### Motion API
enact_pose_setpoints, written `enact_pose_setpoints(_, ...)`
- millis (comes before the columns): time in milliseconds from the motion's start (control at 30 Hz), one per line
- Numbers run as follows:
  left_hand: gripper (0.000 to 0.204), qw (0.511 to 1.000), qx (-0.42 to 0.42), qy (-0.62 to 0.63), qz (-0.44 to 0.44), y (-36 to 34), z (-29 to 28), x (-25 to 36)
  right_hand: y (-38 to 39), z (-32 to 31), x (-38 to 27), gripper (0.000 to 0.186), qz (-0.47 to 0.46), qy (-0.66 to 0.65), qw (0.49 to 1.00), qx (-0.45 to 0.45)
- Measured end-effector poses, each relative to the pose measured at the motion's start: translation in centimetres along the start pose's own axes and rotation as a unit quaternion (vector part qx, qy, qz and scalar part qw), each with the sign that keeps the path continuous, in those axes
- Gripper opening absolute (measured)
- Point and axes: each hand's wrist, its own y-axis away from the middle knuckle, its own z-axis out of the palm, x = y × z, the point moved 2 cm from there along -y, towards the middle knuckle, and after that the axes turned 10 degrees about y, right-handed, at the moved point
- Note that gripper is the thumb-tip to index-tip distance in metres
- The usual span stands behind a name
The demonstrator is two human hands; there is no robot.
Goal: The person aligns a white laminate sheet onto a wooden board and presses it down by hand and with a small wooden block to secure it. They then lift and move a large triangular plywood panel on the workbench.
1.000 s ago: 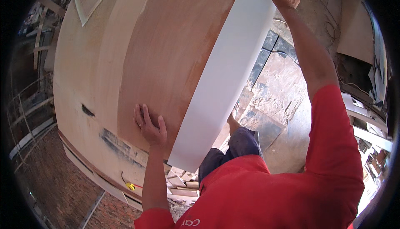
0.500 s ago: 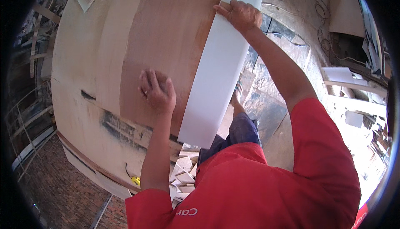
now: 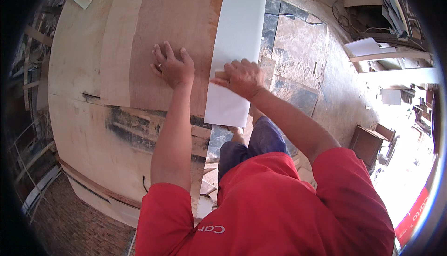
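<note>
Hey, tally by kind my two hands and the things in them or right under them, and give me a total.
Hands: 2, the left hand and the right hand
Brown sheet, under the left: 1
White strip, under the right: 1
Small tan piece, held in the right: 1
Total: 5

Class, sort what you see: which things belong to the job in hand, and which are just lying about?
Job in hand, seemingly:
brown wood sheet, under the left hand
white strip
small tan block, in the right hand

Lying about, apparently:
brown box
white square panel
</note>
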Motion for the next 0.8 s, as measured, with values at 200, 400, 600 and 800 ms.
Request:
enact_pose_setpoints(200, 0.067, 1.000, -0.004, -0.018, -0.001, -0.1, 0.0, 0.5, 7.7, -1.9, -4.7, 0.055, -0.057, -0.046, 0.992, -0.103)
enact_pose_setpoints(400, 0.064, 1.000, -0.001, -0.021, -0.004, -0.4, 0.7, 0.5, 12.1, -5.9, -4.6, 0.055, -0.015, -0.147, 0.980, -0.135)
enact_pose_setpoints(600, 0.056, 1.000, -0.002, -0.012, -0.012, -0.5, 0.3, -1.0, -7.5, -0.9, 4.5, 0.071, 0.179, -0.024, 0.974, -0.135)
enact_pose_setpoints(800, 0.056, 1.000, 0.007, 0.024, -0.004, -0.1, 0.6, -0.1, -14.6, 4.1, 9.0, 0.079, 0.194, 0.058, 0.973, -0.111)
